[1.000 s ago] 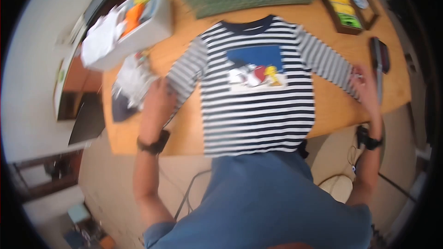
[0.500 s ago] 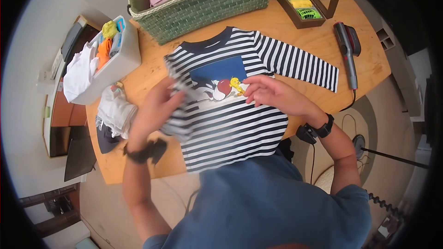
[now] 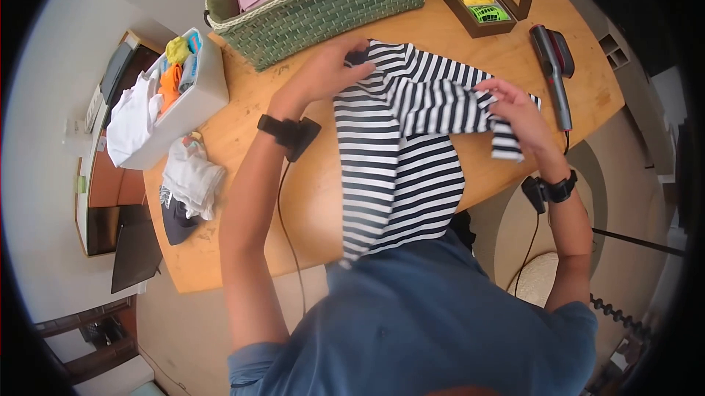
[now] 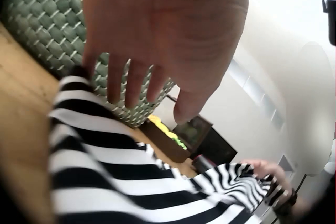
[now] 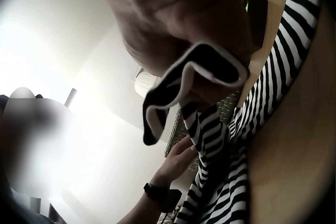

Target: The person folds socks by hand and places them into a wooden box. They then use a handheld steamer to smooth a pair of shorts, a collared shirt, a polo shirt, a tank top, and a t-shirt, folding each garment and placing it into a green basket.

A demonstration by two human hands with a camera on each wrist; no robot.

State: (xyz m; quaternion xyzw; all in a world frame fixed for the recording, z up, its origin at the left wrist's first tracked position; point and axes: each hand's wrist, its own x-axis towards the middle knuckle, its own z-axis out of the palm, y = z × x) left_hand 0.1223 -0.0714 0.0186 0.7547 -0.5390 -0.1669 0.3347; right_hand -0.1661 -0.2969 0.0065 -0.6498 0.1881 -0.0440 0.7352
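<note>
A black-and-white striped long-sleeved shirt point(image 3: 367, 176) lies on the wooden table, its left side folded over toward the middle so the front picture is hidden. My left hand point(image 3: 327, 74) is over the dark collar, and in the left wrist view its fingers point(image 4: 135, 79) reach out fairly straight above the striped cloth. Toward the right, my right hand point(image 3: 523, 118) holds the folded-over sleeve near its cuff, which hangs below the hand. The right wrist view has the sleeve's cuff point(image 5: 157, 95) bunched at the right palm. The other sleeve lies partly beneath it.
A green woven basket point(image 3: 323, 25) with clothes stands at the back. To the left are a white bin point(image 3: 209, 95) of clothes and a small pile of garments point(image 3: 192, 183). A brown box point(image 3: 490, 27) with yellow items and a grey handheld appliance point(image 3: 552, 77) are at the right.
The shirt's left side and sleeve have been folded across to the right, covering the picture. My left hand has moved up to the collar, my right hand outward with the sleeve.
</note>
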